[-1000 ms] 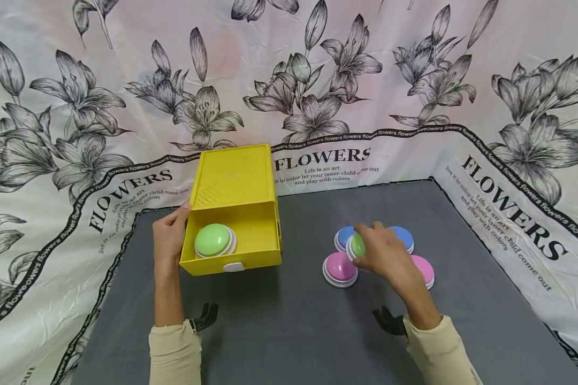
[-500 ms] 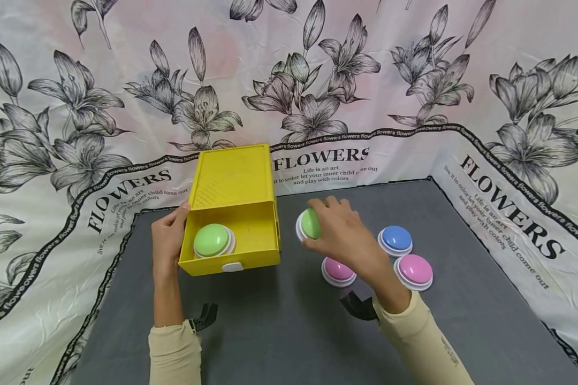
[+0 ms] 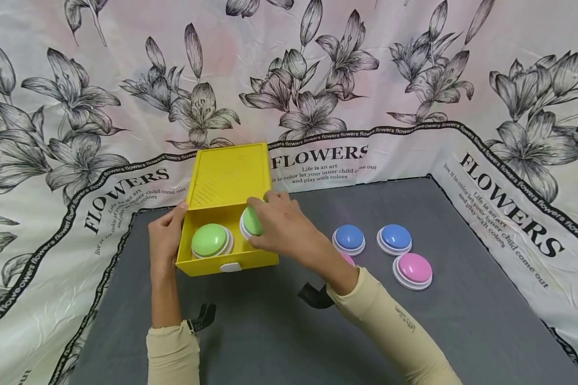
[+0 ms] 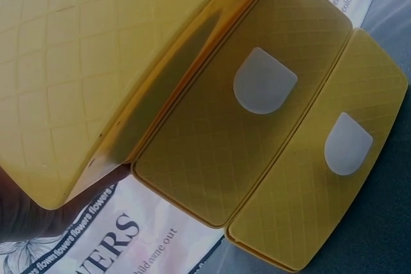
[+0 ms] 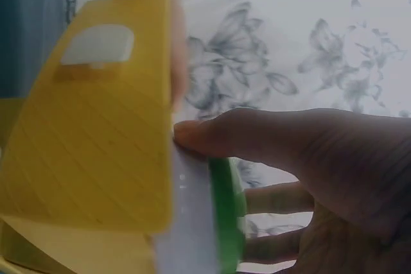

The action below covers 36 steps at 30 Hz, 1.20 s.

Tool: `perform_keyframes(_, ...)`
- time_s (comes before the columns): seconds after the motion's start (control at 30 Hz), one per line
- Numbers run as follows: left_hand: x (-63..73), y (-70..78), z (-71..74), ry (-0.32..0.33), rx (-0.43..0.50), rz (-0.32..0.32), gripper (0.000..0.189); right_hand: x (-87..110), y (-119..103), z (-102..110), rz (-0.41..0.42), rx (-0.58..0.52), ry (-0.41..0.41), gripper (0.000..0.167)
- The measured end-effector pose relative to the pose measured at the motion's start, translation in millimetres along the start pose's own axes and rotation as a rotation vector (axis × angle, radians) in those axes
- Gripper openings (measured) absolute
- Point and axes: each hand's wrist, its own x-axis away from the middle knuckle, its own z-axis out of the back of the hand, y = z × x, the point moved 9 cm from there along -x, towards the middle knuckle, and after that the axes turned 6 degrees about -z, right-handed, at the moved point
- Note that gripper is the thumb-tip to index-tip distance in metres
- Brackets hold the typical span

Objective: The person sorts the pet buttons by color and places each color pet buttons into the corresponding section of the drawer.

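Observation:
A yellow mini drawer cabinet (image 3: 230, 174) stands at the left of the table, its top drawer (image 3: 257, 260) pulled out. Inside the drawer's left half sits a green dome button (image 3: 209, 239) with a white base. My left hand (image 3: 166, 238) grips the cabinet's left side at the drawer. Pinched in my right hand (image 3: 289, 227) is a second green dome button (image 3: 252, 220), tilted over the drawer's right half. The right wrist view has my thumb on its white rim (image 5: 192, 203), close beside the drawer front (image 5: 96, 126). Two more drawers (image 4: 199, 139) lie below, both pushed in.
Right of the cabinet, a blue button (image 3: 350, 237) stands behind a pink one (image 3: 348, 259) mostly hidden by my right forearm. Farther right are another blue button (image 3: 396, 237) and a pink button (image 3: 415, 268). Flower-printed cloth (image 3: 318, 80) borders the grey tabletop (image 3: 270, 331).
My right hand has carried the green button leftward from among the blue and pink buttons to the pulled-out drawer. The left hand has kept its hold on the cabinet.

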Motion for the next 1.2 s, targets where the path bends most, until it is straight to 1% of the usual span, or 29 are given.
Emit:
perform_keyframes(0.1,-0.4,-0.7,0.2,0.000,0.009,0.005,0.051,-10.1,-9,-9,0.036,0.015,-0.020,0.058)
perform_keyframes(0.23,0.2,-0.4,0.6,-0.001,-0.017,0.006,0.051,-20.4,-15,-19,0.063,0.031,-0.041,0.053)
perform_keyframes(0.3,0.5,-0.2,0.8,0.000,-0.029,0.008,0.051,-23.2,-16,-21,0.065,0.028,-0.038,0.047)
perform_keyframes(0.47,0.4,-0.4,0.3,-0.005,-0.034,0.018,0.051,-24.7,-15,-26,0.066,-0.021,-0.025,0.035)
perform_keyframes(0.63,-0.2,-0.8,0.7,-0.010,-0.037,0.024,0.051,-23.1,-12,-36,0.054,-0.056,-0.052,0.038)
perform_keyframes(0.77,-1.3,-1.3,0.6,-0.013,-0.027,0.020,0.051,-24.0,-14,-40,0.056,-0.006,-0.079,0.041)
perform_keyframes(0.9,-2.4,-2.3,0.0,-0.018,-0.011,0.016,0.053,-25.1,-17,-43,0.078,0.095,-0.109,0.041)
perform_keyframes(1.03,-3.0,-3.3,0.1,-0.016,-0.024,0.016,0.053,-25.3,-18,-47,0.096,0.160,-0.131,0.040)
perform_keyframes(1.2,-3.5,-4.0,0.3,-0.008,-0.019,0.008,0.053,-26.2,-15,-48,0.104,0.131,-0.137,0.039)
